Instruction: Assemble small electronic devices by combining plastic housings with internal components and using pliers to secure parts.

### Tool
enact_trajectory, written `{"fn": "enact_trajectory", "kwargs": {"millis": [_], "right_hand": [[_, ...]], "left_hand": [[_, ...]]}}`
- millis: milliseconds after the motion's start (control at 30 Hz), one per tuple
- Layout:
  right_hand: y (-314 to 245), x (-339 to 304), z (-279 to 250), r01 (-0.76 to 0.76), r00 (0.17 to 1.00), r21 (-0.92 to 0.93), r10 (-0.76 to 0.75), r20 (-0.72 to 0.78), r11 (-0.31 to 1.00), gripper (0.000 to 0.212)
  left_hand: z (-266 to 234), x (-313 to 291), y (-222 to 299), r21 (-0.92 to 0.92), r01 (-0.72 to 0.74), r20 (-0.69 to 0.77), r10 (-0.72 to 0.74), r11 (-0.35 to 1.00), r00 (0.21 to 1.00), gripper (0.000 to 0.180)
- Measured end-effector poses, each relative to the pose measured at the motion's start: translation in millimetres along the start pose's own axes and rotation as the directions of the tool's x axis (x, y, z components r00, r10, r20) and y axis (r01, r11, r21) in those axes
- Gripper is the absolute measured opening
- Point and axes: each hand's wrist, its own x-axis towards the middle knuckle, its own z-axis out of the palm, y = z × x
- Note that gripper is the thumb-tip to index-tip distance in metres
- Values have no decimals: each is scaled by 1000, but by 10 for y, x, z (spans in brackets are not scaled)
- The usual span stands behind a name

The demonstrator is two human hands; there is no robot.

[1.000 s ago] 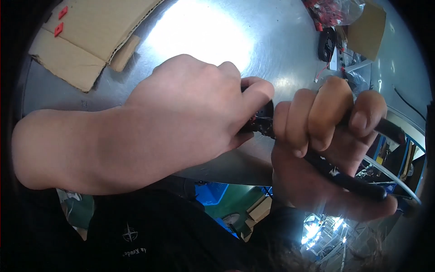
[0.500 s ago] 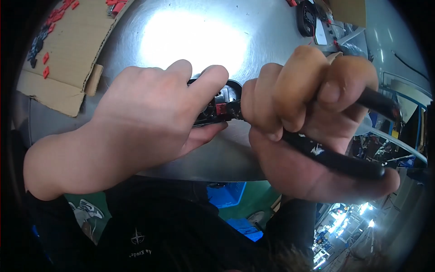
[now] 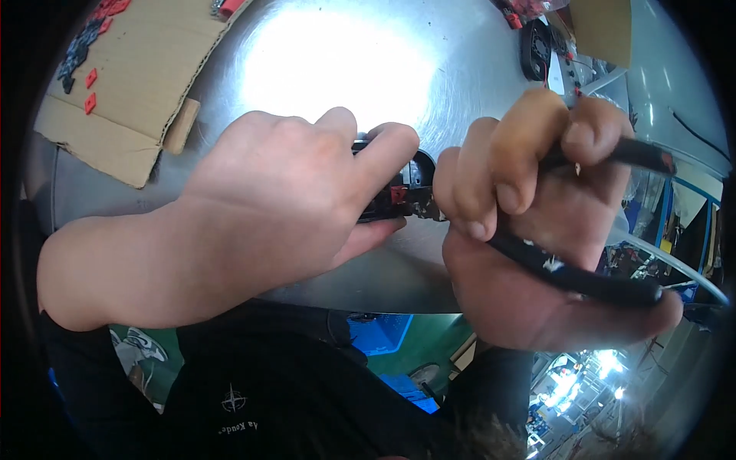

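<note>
My left hand (image 3: 284, 180) is closed round a black plastic housing (image 3: 421, 165), whose open inside faces up between thumb and forefinger. A small red part (image 3: 399, 195) sits in the housing; my fingers cover the rest. In my right hand (image 3: 529, 184) is a pair of pliers (image 3: 606, 285) with worn black handles, the fingers wrapped round one handle and the other resting along the thumb. The dark jaws reach the housing beside the red part. Whether they grip it I cannot tell.
On the metal table (image 3: 253, 107), a cardboard sheet (image 3: 130, 92) at the far left bears red pieces (image 3: 91, 103) and dark pieces (image 3: 74, 57). A small black fan (image 3: 537, 50) lies far right near a cardboard box (image 3: 602, 31). Below the table edge is a blue bin (image 3: 383, 335).
The pliers' handles have spread wider apart as my right fingers loosened. Both hands and the housing appear further right, and the table things have shifted in view too.
</note>
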Motion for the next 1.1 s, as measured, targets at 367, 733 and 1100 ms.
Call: {"fn": "enact_trajectory", "kwargs": {"millis": [367,733,1100], "right_hand": [[148,-88,-249,102,992,36,-104,66,994,93],[55,-23,-125,99,993,31,-97,-61,995,90],[-24,-80,-326,70,995,-153,-59,77,986,91]], "left_hand": [[60,-64,71,76,43,-91,-36,996,995,52],[55,-102,51,129,44,-102,-31,991,994,51],[95,-84,65,149,46,-90,-32,988,995,55]]}}
